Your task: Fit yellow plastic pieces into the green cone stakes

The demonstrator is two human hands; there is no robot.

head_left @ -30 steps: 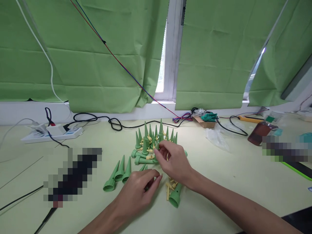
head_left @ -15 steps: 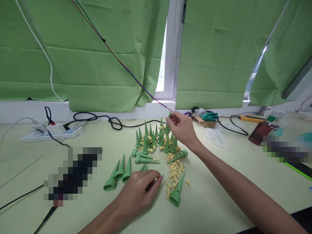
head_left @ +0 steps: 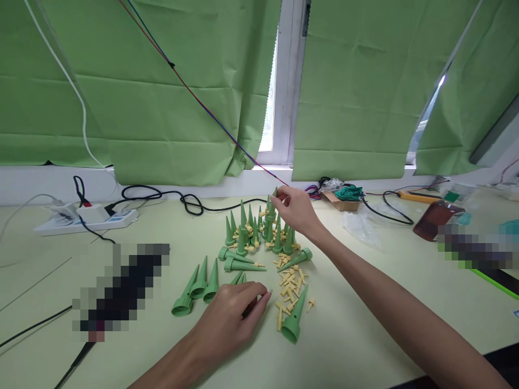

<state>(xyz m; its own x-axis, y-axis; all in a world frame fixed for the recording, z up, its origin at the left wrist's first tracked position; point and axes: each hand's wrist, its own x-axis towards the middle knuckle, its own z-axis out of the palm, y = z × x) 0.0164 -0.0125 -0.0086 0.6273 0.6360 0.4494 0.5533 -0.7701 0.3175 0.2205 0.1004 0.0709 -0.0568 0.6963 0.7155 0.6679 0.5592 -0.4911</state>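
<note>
At the back of the table, my right hand (head_left: 299, 212) pinches a green cone-shaped spike (head_left: 270, 218) near its pointed tip. The spike is upright, its base among a cluster of standing green spikes (head_left: 242, 237) with small yellow pieces fitted to them. My left hand (head_left: 239, 310) rests on the table in front, fingers curled with thumb and fingertips close together, and nothing shows in it. Beside it lie loose yellow nozzle-like pieces (head_left: 290, 286) and a single green spike (head_left: 295, 319). More green spikes (head_left: 211, 289) stand or lean to its left, some partly hidden behind the hand.
Two green spikes (head_left: 243, 265) lie flat before the cluster. On the left are a white power strip (head_left: 121, 220) and a black cable (head_left: 192, 205). A small cardboard box (head_left: 343, 204), plastic wrap (head_left: 360, 227) and a brown bottle (head_left: 433, 220) sit to the right.
My right hand has moved slightly left and lowered the green spike into the standing cluster. My left hand has stayed in place.
</note>
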